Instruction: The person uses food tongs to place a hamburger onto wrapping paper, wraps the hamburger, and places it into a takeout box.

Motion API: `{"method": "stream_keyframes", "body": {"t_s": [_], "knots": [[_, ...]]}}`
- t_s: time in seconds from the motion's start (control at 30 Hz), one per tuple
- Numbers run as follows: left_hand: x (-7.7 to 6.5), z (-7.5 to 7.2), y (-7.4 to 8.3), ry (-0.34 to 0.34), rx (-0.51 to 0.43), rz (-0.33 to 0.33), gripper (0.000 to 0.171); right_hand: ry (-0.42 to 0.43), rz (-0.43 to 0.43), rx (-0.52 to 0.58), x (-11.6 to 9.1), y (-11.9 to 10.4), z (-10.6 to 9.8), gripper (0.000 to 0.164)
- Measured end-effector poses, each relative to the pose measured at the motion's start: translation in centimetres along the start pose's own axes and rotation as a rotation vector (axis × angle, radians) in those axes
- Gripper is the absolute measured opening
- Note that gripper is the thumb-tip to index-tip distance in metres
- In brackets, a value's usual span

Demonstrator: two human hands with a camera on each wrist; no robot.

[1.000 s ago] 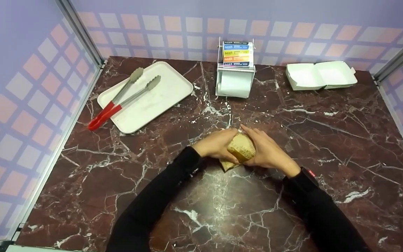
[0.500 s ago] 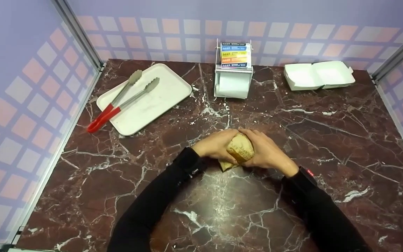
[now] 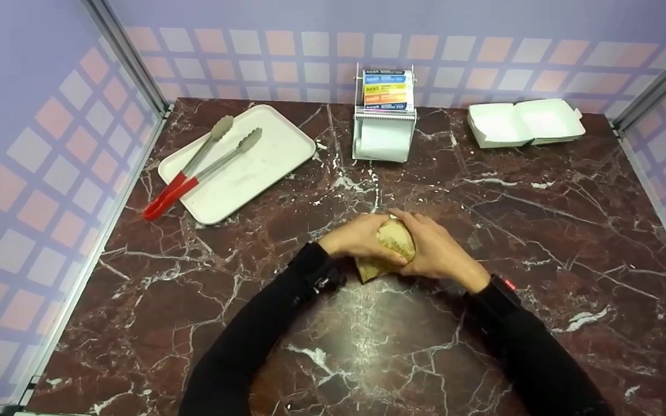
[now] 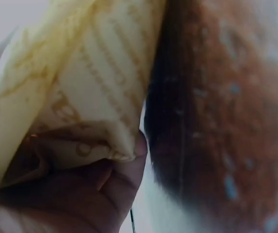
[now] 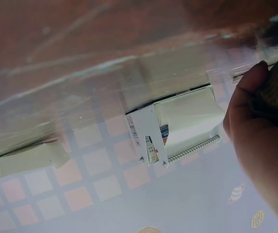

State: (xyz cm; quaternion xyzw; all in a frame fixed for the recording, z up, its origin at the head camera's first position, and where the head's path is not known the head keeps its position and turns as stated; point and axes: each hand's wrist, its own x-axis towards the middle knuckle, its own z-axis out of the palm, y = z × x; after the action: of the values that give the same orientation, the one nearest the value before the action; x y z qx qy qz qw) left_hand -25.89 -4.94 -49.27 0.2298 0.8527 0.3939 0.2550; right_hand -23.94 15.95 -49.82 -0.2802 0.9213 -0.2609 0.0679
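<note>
Both hands cup a rounded bundle [image 3: 393,236] wrapped in yellowish printed paper, at the middle of the dark marble table. My left hand [image 3: 357,236] grips its left side, thumb across the near face. From the right, my right hand [image 3: 436,245] wraps the bundle, fingers around the far side. A pointed paper flap [image 3: 369,270] sticks out below the left thumb. In the left wrist view, folded paper [image 4: 100,73] fills the upper left, with left fingers [image 4: 124,179] under its edge. The paper hides what is inside. The right wrist view catches the right hand [image 5: 255,141] at its edge.
Tongs [image 3: 171,193] with red handles lie across a white tray [image 3: 263,167] at the back left. Behind the hands stands a dispenser [image 3: 385,138] with a white roll and coloured strips. An opened white paper box [image 3: 498,124] sits at the back right.
The left thumb has slid right across the front of the bundle. The bundle has shifted slightly left, and more of the lower flap shows. Both hands keep their hold.
</note>
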Motion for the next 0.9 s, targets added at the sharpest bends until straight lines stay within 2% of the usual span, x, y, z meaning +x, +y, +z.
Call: {"method": "stream_keyframes", "body": {"t_s": [0.13,0.23,0.3,0.37,0.47,0.6,0.67,0.77,0.9], "knots": [[0.1,-0.1,-0.1,0.004,0.016,-0.010,0.074,-0.066,0.008,0.044,0.3,0.0,-0.5,0.125],[0.1,-0.2,-0.2,-0.003,0.010,-0.007,0.076,-0.157,0.011,0.123,0.6,0.4,-1.3,0.127],[0.1,-0.2,-0.2,-0.005,-0.012,-0.006,0.072,-0.216,0.029,0.201,0.8,0.9,-2.2,0.123],[0.0,-0.4,-0.2,0.000,-0.029,-0.013,0.067,-0.239,0.064,0.287,1.2,1.6,-3.3,0.114],[-0.1,-0.6,-0.3,0.014,-0.018,-0.021,0.058,-0.163,0.153,0.435,2.5,2.6,-5.1,0.094],[-0.3,-0.8,-0.4,0.030,0.022,-0.010,0.058,0.079,0.286,0.654,5.9,3.5,-6.5,0.065],[-0.4,-0.8,-0.5,0.033,0.028,-0.005,0.059,0.155,0.343,0.743,7.8,3.9,-6.4,0.057],[-0.5,-0.8,-0.6,0.035,0.027,0.009,0.059,0.180,0.393,0.831,10.1,4.3,-5.9,0.053],[-0.5,-0.7,-0.7,0.033,0.022,0.012,0.062,0.178,0.417,0.883,11.8,4.6,-5.3,0.055]]}}
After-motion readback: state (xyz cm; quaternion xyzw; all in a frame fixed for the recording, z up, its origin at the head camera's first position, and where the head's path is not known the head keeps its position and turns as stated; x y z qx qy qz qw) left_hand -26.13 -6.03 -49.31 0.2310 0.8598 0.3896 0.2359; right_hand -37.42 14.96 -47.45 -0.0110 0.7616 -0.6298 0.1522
